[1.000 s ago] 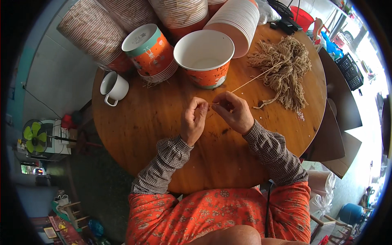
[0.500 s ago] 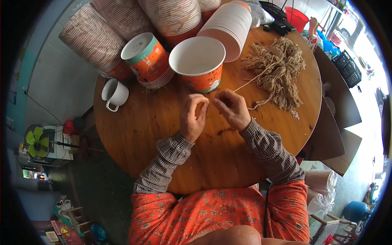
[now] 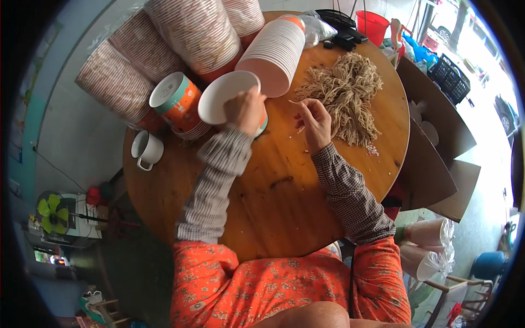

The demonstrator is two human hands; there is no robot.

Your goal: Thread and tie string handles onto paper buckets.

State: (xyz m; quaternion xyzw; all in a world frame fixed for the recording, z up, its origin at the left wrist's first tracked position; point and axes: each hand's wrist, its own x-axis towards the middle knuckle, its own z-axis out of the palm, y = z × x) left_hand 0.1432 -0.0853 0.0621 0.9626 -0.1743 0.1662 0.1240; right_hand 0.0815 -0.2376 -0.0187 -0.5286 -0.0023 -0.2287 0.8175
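The left hand (image 3: 245,111) grips the rim of 1 white paper bowl (image 3: 225,96). Just right of it, the right hand (image 3: 313,121) pinches what looks like 1 thin tan string (image 3: 295,102), with the string pile (image 3: 345,96) beyond.

A white paper bowl (image 3: 227,95) with an orange outside stands tilted at the far side of the round wooden tabletop (image 3: 273,186), its open mouth facing up — the left hand (image 3: 246,109) grips its near rim. The right hand (image 3: 313,121) pinches a thin tan string (image 3: 298,103), just beside a loose heap of the same strings (image 3: 344,95).
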